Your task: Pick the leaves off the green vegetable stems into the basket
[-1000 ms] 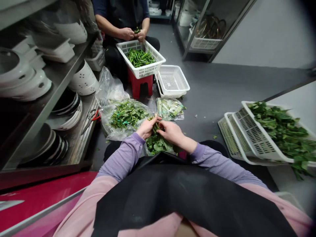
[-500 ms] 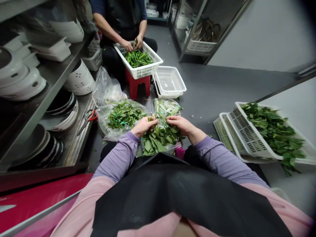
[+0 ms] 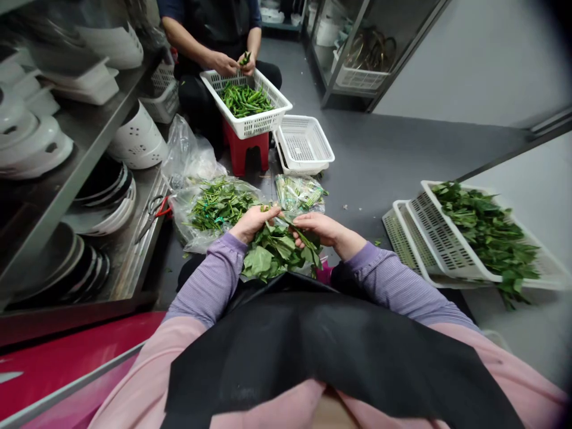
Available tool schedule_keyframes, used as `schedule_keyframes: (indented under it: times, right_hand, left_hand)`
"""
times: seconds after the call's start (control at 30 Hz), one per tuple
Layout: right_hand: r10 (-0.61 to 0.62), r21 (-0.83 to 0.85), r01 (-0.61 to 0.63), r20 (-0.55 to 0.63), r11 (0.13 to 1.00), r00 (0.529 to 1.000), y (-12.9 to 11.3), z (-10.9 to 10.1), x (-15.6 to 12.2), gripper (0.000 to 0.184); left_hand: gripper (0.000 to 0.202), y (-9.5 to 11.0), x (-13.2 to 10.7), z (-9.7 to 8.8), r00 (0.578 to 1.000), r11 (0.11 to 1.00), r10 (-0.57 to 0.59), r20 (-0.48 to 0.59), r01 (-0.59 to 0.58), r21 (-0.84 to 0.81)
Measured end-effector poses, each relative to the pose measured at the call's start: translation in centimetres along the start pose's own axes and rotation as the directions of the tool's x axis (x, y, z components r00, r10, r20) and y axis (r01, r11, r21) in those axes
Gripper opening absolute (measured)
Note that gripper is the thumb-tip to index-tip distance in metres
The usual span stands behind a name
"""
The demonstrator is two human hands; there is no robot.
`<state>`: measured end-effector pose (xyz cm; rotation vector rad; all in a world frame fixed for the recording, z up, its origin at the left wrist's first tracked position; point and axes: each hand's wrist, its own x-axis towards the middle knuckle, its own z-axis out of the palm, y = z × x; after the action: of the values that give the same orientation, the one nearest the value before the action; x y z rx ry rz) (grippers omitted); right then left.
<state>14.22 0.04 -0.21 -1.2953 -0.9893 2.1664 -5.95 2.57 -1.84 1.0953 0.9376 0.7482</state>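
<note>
A bunch of leafy greens hangs between my two hands, over my lap. My left hand is closed round the stems on its left side. With fingers curled, my right hand grips some leafy stems at the other side. Just beyond my left hand lies an open plastic bag heaped with cut greens. A smaller clear bag of stems rests on the floor past my hands.
Opposite me a person sorts green chillies in a white basket on a red stool. White baskets are stacked beside it. Tilted baskets with greens stand right. Red-handled scissors lie on the left shelf.
My right hand has turned and moved slightly down, now with leafy stems in its fingers. The leaves in my left hand have shifted. The view has drifted a little.
</note>
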Motion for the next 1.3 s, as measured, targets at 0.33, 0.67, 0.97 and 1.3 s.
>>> schedule_keyframes:
  times: [0.33, 0.67, 0.97, 1.3]
  right_hand:
    - [-0.042, -0.049, 0.042, 0.006, 0.998, 0.999, -1.3, 1.5, -0.7, 0.02]
    - [-0.473, -0.696, 0.218, -0.196, 0.684, 0.859, -1.8, 1.3, 0.5, 0.024]
    - [-0.785, -0.895, 0.317, -0.055, 0.312, 0.617, -3.4, 0.4, -2.7, 0.024]
    - [-0.516, -0.962, 0.256, 0.171, 0.097, 0.839, -2.7, 1.2, -1.7, 0.02]
  left_hand:
    - [0.038, 0.1, -0.5, -0.7, 0.988, 0.998, -0.023, 0.153, 0.031, -0.048]
    - [0.035, 0.4, -0.6, -0.6, 0.993, 0.994, -0.009, 0.119, 0.022, -0.109]
    - [0.034, 0.6, -0.6, -0.8, 0.998, 0.993, 0.021, 0.053, -0.014, -0.116]
    - [0.035, 0.3, -0.5, -0.2, 1.0, 1.0, -0.009, -0.003, 0.009, -0.016]
